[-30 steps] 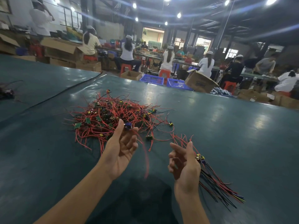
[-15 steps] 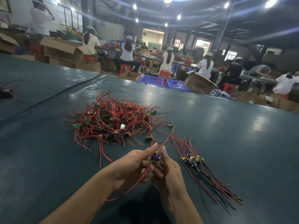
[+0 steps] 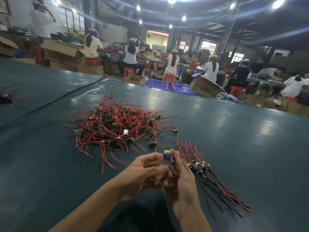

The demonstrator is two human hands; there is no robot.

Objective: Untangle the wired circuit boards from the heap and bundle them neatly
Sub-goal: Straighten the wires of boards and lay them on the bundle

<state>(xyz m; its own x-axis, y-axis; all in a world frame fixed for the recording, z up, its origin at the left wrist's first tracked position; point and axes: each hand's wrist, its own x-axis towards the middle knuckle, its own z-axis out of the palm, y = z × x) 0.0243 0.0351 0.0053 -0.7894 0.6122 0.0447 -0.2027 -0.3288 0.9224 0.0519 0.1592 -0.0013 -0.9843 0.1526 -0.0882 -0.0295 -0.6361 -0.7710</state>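
At lower centre I am seeing the right hand (image 3: 182, 178) pinching one small circuit board (image 3: 167, 156) at its fingertips. The left hand (image 3: 147, 171) is gripping that board's red lead (image 3: 150, 164) just beside it. The lower fingers are blurring, so I cannot tell how they lie. To the right of the hands a small bundle (image 3: 209, 178) is lying on the green table (image 3: 234, 139), boards together and leads trailing toward lower right. At mid-left the heap (image 3: 115, 126) is sitting tangled and far larger. My judgement: the task is standing at an early stage, with most boards awaiting separation.
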